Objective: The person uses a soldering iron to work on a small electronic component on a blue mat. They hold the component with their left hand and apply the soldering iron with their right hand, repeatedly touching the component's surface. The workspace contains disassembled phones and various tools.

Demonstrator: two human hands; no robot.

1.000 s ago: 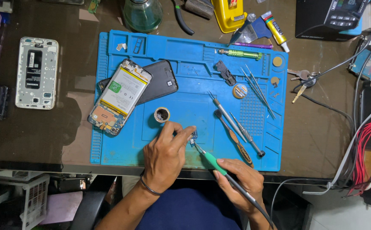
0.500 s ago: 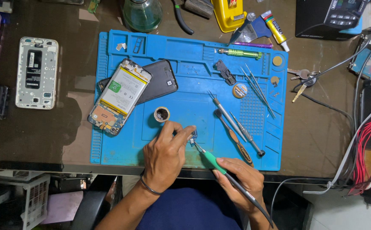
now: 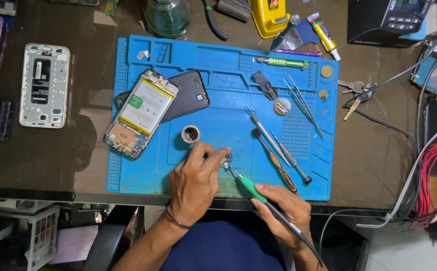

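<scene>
My left hand (image 3: 194,180) pinches a small circuit part (image 3: 226,159) against the blue work mat (image 3: 143,170). My right hand (image 3: 283,211) grips a green-handled soldering iron (image 3: 247,184) whose tip touches that part. A small round tin (image 3: 191,133) sits just above my left fingers. An opened phone (image 3: 139,113) with its battery showing lies on the mat's left, overlapping a dark back cover (image 3: 191,93).
Screwdrivers (image 3: 274,145) and tweezers (image 3: 304,103) lie on the mat's right. A white phone frame (image 3: 44,85) rests left of the mat. A green glass jar (image 3: 168,16), a yellow tool (image 3: 268,15), a glue tube (image 3: 324,29), keys (image 3: 354,90) and cables (image 3: 429,170) surround it.
</scene>
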